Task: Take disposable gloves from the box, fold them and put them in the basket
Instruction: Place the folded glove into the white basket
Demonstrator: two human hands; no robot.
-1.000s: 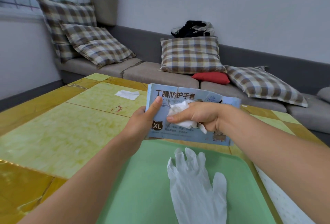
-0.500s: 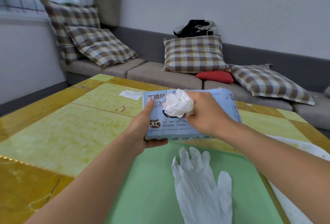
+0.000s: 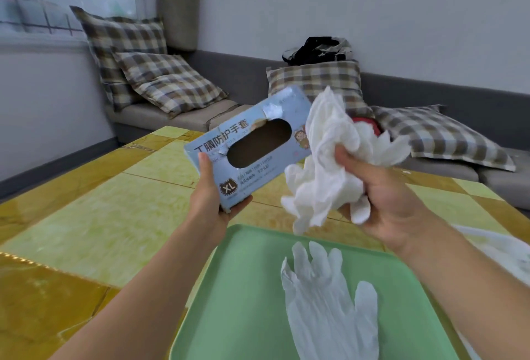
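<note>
Half a second before, our right hand (image 3: 395,201) was still at the mouth of the glove box (image 3: 249,153); now it had pulled clear to the right, fingers closed around a crumpled bunch of white gloves (image 3: 329,164), fully out of the oval opening. Our left hand (image 3: 213,201) gripped the box's near-left corner, thumb on its face, and had tilted it up to the right. One flat glove (image 3: 327,299) lay unmoved on the green tray (image 3: 229,302).
</note>
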